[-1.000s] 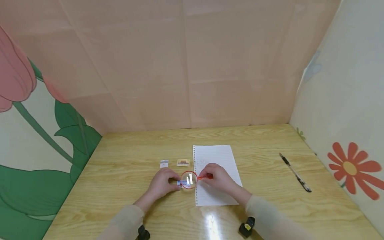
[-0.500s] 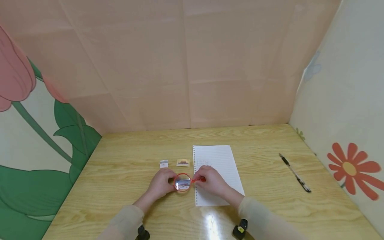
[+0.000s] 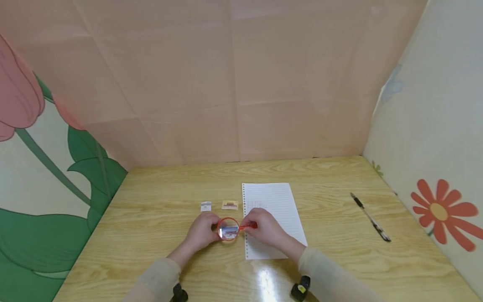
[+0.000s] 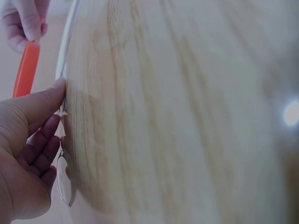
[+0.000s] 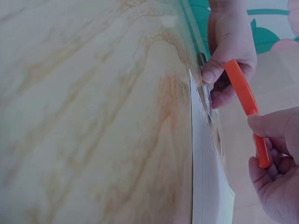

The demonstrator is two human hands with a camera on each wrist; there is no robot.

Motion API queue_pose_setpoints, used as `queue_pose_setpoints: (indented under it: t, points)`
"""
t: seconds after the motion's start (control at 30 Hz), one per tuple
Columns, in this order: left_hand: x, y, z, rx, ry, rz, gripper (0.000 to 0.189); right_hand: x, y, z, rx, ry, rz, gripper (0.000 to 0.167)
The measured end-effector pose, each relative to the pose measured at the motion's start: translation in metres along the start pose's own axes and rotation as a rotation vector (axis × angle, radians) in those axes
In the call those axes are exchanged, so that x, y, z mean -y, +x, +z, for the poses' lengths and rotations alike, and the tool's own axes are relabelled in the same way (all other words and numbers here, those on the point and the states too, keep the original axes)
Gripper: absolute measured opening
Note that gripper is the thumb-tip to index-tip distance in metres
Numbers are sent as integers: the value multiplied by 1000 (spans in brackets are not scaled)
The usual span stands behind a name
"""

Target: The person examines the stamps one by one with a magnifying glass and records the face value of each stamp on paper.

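In the head view my right hand pinches the short handle of a red-rimmed magnifying glass. Its round lens sits over a small blue-and-white printed slip, seen enlarged through it. My left hand is at the lens's left side, thumb and index finger gripping the slip by its end. The right wrist view shows the magnifying glass edge-on, raised above the table, its handle between thumb and fingers. In the left wrist view, the left thumb reaches forward and the other fingers are curled.
A white printed slip and a yellow printed slip lie beyond the hands. Lined paper with faint writing lies partly under the right hand. A pen rests on the wooden table at right. Walls enclose the back and sides.
My right hand has moved the magnifying glass left, from the slip's right part to over it, close to the left fingers. It barely shifts over the last half second. The left hand stays in place.
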State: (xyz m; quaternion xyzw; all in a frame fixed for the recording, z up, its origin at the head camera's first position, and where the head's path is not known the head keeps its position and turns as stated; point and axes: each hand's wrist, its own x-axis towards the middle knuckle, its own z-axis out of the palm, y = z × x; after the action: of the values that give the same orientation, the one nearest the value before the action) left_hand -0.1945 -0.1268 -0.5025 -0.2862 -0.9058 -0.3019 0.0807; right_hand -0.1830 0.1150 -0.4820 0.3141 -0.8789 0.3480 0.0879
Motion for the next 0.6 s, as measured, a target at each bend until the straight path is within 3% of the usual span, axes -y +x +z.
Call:
queue_pose_setpoints:
  t: [0.6]
  points:
    - [2, 0, 0, 11, 18, -6, 21, 0, -2, 0, 0, 3, -2, 14]
